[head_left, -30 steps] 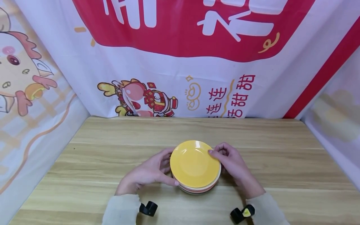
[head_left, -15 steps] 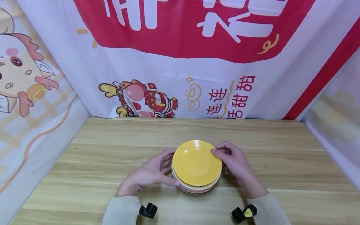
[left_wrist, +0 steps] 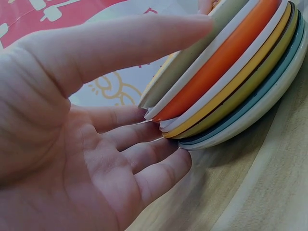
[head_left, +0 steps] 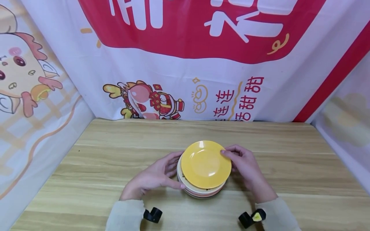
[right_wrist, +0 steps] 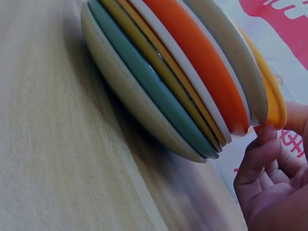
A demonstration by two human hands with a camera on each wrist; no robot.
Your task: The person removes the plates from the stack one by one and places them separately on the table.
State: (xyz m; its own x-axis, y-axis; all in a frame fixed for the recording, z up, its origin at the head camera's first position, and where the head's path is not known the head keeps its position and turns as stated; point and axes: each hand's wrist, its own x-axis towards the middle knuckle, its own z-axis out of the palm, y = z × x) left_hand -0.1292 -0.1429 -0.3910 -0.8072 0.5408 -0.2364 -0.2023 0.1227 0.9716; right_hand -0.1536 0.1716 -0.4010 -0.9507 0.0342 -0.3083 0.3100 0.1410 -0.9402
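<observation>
A yellow plate (head_left: 206,164) tops a stack of several plates (head_left: 199,192) in the head view, sitting off to the right so a pale rim shows at the left. My right hand (head_left: 244,163) pinches the yellow plate's right edge, thumb on top and fingers below. In the right wrist view, a fingertip meets the yellow plate (right_wrist: 272,91) from beneath. My left hand (head_left: 156,175) rests against the stack's left side, thumb extended at the front. The left wrist view shows its fingertips touching the rims of the orange plate (left_wrist: 221,62) and lower ones.
The stack stands on a wood-grain table (head_left: 86,179). A printed cloth (head_left: 162,64) hangs along the back edge, with more cloth at both sides. Small black devices (head_left: 153,215) are worn at both wrists.
The yellow plate has slid rightward and slightly away across the stack in my right hand, baring more of the pale plate's left rim. My left hand stays at the stack's side.
</observation>
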